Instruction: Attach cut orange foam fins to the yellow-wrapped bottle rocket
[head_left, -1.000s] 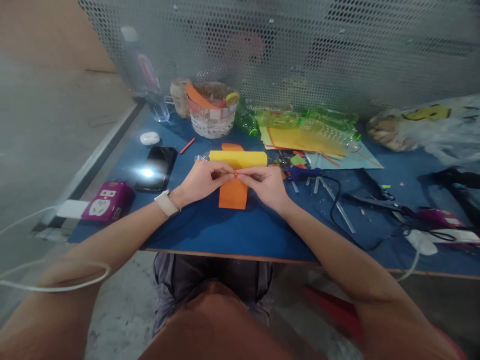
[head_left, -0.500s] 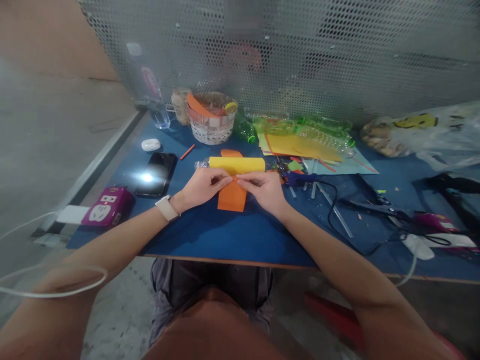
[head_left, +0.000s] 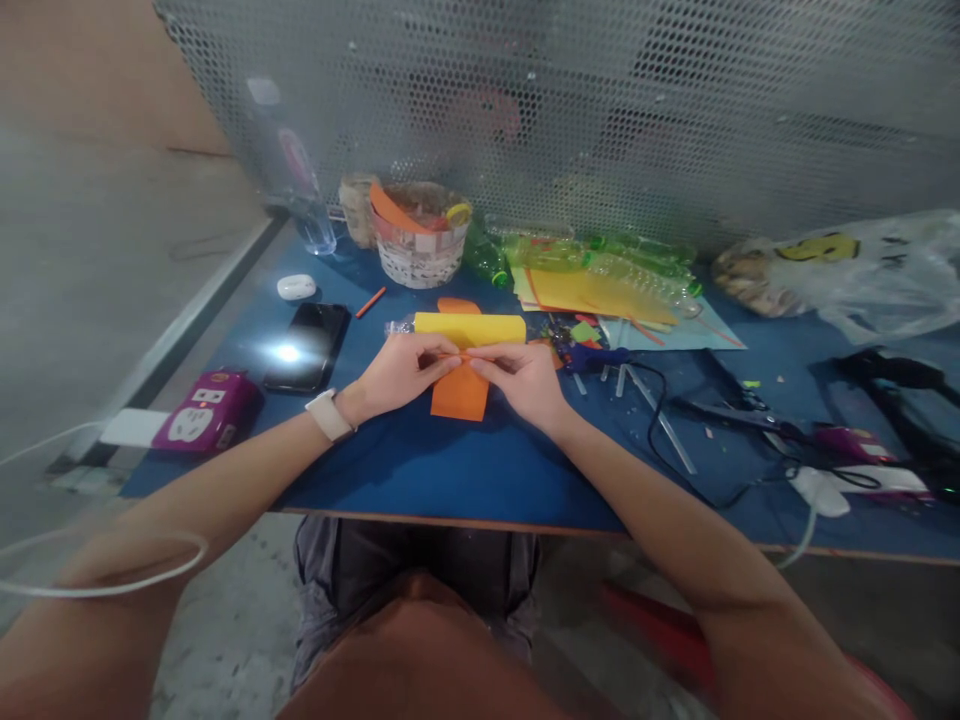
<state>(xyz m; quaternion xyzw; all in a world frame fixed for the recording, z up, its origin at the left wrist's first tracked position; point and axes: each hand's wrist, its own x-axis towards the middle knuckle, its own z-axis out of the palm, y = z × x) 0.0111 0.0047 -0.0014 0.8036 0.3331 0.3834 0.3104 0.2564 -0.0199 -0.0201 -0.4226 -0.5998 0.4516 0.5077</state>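
A clear plastic bottle [head_left: 401, 327] lies sideways in front of me, wrapped in yellow paper [head_left: 472, 327]. An orange paper piece [head_left: 459, 392] sticks out toward me from it, and another orange paper flap [head_left: 457, 305] shows on its far side. My left hand [head_left: 409, 370] and my right hand [head_left: 521, 380] meet at the near side of the bottle. Thumbs and fingertips of both are closed on the orange paper where it joins the yellow wrap. Their fingers hide the join itself.
On the left are a phone [head_left: 307, 347] with a glaring reflection, a white case [head_left: 297, 287] and a purple socket block [head_left: 206, 410]. Behind stand a basket [head_left: 418, 258] and a tall bottle [head_left: 307, 200]. Right of my hands lie a blue glue gun [head_left: 596, 357], its cable and paper sheets [head_left: 559, 290].
The view has shifted slightly, so everything sits a little further left. Both hands stay on the orange paper, with only a small movement of the fingertips.
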